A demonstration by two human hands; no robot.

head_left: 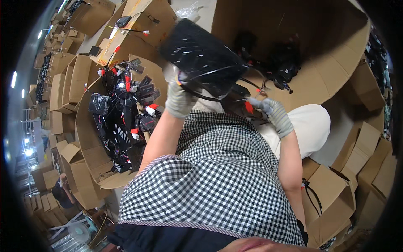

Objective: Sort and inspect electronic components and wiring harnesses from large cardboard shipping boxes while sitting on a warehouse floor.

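My left hand (180,100), in a striped work glove, holds up a flat black shrink-wrapped pack (205,56), gripping it at its near left side. A black cable (201,95) loops along the pack's lower edge. To the right, my right hand (275,115), also gloved, is closed with its fingertips at the cable's end, by a pale connector (254,101) and a red piece (249,107). The pack is tilted and slightly blurred, and it hides most of my left fingers.
A large open carton (336,69) ahead holds several dark items (285,61). At left, another carton (90,147) is heaped with black wired packs (117,134) with red and white connectors. Cartons (327,197) stand at right. A person (63,191) is far left.
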